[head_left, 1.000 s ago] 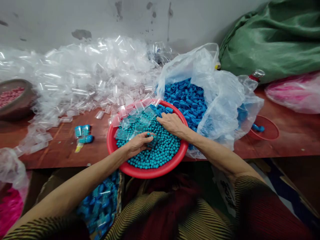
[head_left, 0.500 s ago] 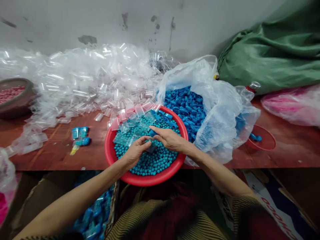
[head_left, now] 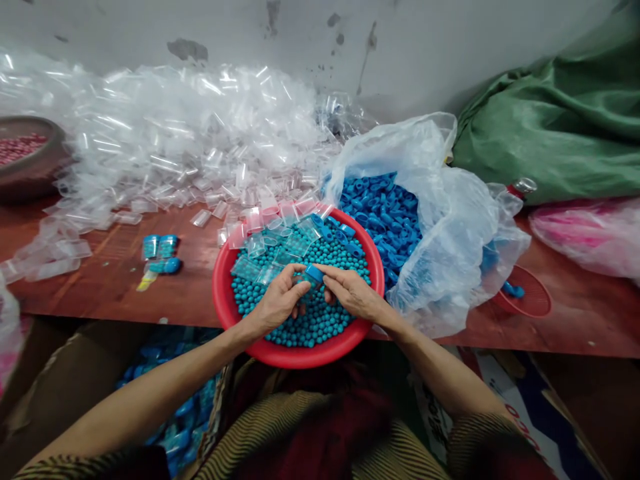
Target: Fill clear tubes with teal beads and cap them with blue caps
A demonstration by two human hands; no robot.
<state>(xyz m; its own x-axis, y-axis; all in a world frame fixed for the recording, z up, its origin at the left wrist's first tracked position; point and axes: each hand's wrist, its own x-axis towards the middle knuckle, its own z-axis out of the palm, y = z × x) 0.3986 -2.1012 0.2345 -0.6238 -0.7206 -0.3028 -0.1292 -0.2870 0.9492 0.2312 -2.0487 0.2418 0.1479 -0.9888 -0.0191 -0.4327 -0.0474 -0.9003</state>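
Over a red basin (head_left: 221, 293) of round teal beads (head_left: 313, 327), both hands hold a small clear plastic container with a blue cap (head_left: 314, 274). My left hand (head_left: 280, 300) is closed round its left side. At its right, the fingers of my right hand (head_left: 353, 293) pinch the capped end. Clear open containers (head_left: 257, 245) and a few loose blue caps (head_left: 346, 231) lie on the beads at the far side of the basin. Fingers partly hide the held container, so how full it is cannot be made out.
A heap of clear containers (head_left: 200, 140) covers the table's back left. Right of the basin, an open plastic bag (head_left: 450, 247) holds blue caps (head_left: 383, 210). Several capped containers (head_left: 161, 247) lie at left. A small red basket (head_left: 535, 303) stands at right; a carton (head_left: 55, 387) sits below.
A blue cap now shows on top of the container between my hands. My right hand has drawn back slightly to the right and down. The whole view has shifted a little.
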